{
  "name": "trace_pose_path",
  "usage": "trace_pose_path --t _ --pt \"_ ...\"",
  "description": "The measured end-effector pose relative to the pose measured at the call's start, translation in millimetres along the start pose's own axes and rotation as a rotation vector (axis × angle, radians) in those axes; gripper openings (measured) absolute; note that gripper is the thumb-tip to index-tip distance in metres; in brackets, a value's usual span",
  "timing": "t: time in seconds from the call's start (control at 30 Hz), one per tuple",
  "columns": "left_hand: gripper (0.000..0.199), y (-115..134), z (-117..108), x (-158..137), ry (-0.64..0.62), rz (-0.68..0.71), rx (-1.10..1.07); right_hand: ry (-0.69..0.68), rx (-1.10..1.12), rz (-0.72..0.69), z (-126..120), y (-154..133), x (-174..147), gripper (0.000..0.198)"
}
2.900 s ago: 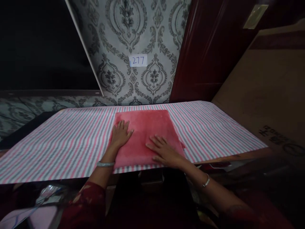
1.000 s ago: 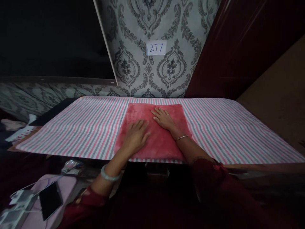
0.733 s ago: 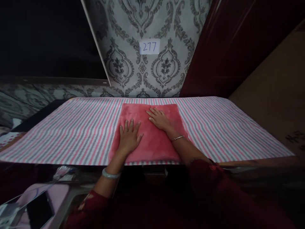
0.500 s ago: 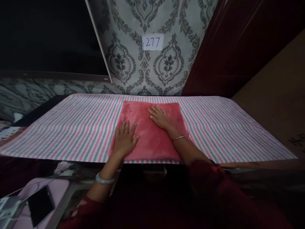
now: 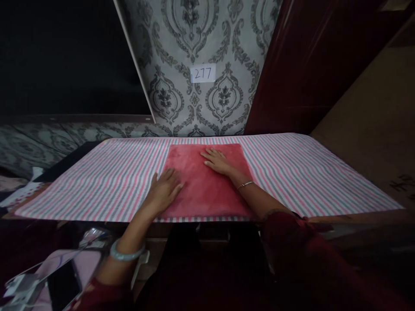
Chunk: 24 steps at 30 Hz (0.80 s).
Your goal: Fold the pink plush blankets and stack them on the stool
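A folded red plush towel (image 5: 207,190) lies flat on a table covered with a pink, grey and white striped cloth (image 5: 106,172). My left hand (image 5: 164,190) rests palm down on the towel's left edge, fingers spread. Farther back, my right hand (image 5: 217,161) lies flat on the middle of the towel, fingers apart. Neither hand grips anything. A pale bangle circles my left wrist and a thin bracelet my right.
Patterned wallpaper with a paper label "277" (image 5: 202,73) rises behind the table. A dark red door (image 5: 292,73) stands at the right, a brown cardboard sheet (image 5: 372,121) farther right. A phone (image 5: 63,287) and cables lie on a pink surface at lower left.
My left hand has slid from the towel's middle to its left edge. My right hand moved from the near edge to the far middle of the towel and stays there.
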<state>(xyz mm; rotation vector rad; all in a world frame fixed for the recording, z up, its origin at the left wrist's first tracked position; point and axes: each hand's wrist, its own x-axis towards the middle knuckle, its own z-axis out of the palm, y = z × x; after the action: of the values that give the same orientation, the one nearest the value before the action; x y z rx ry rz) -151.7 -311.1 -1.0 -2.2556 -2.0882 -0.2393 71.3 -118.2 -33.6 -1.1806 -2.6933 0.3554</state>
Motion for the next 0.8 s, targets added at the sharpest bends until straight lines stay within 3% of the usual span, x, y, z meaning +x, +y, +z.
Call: trace_pose_path --t 0.13,0.23,0.33,0.47,0.63,0.73,0.8 --pt "0.055 18.9 -8.5 80.7 -0.015 0.188 -0.087 -0.004 -0.022 -0.093 -3.9 -12.5 -28.9 0.058" --pt "0.054 30.9 7.0 138.2 -0.104 0.275 -0.125 -0.020 -0.012 -0.133 -0.8 -21.1 -55.8 0.063" --pt "0.053 36.1 32.9 170.2 -0.189 0.303 -0.114 -0.049 -0.004 -0.142 3.6 -26.8 -79.2 0.065" --pt "0.053 33.1 61.9 176.5 -0.156 0.293 -0.092 -0.072 0.012 -0.199 13.5 -34.8 -112.0 0.061" --pt "0.053 29.0 69.6 173.2 -0.128 0.306 -0.097 -0.129 0.138 -0.285 23.4 -46.3 -164.5 0.064" --pt "0.054 30.0 68.6 172.8 -0.113 0.311 -0.094 -0.179 0.283 -0.349 10.6 -47.0 -176.0 0.056" --pt "0.054 30.8 68.7 172.4 -0.107 0.308 -0.088 -0.119 0.355 -0.345 -7.5 -41.8 -163.8 0.049"
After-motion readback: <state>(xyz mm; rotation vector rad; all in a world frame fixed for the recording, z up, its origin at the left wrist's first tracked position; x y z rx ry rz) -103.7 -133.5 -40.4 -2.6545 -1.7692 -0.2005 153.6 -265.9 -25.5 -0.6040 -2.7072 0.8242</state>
